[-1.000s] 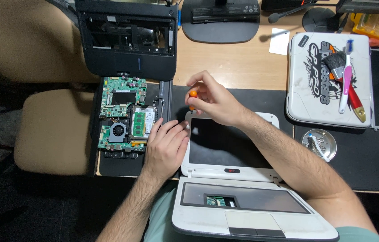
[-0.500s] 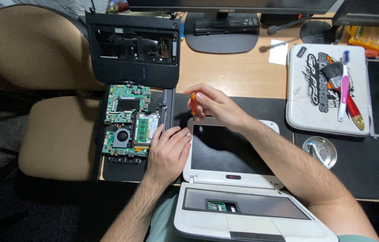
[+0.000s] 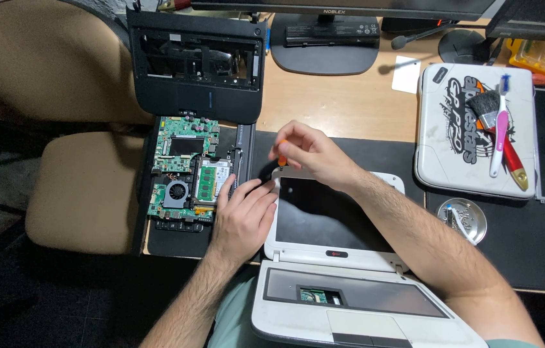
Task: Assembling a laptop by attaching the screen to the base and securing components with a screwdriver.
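A small white laptop [image 3: 334,254] lies open in front of me, its dark screen flat on the black mat and its base, with the keyboard removed, toward my lap. My right hand [image 3: 308,153] grips an orange-handled screwdriver [image 3: 281,149] at the screen's top left corner. My left hand [image 3: 243,216] rests flat against the screen's left edge, fingers spread. Just left of that hand lies a green circuit board [image 3: 185,167] with a fan and a memory module.
A black laptop shell [image 3: 198,96] lies beyond the circuit board. Another white laptop [image 3: 472,132], closed, holds a brush and a toothbrush at the right. A small round metal dish [image 3: 461,219] sits on the mat. A monitor stand [image 3: 324,42] and a tan chair [image 3: 82,190] border the desk.
My right hand has shifted slightly with the screwdriver at the screen's corner. My left hand has stayed against the screen's left edge. The view has tilted a little.
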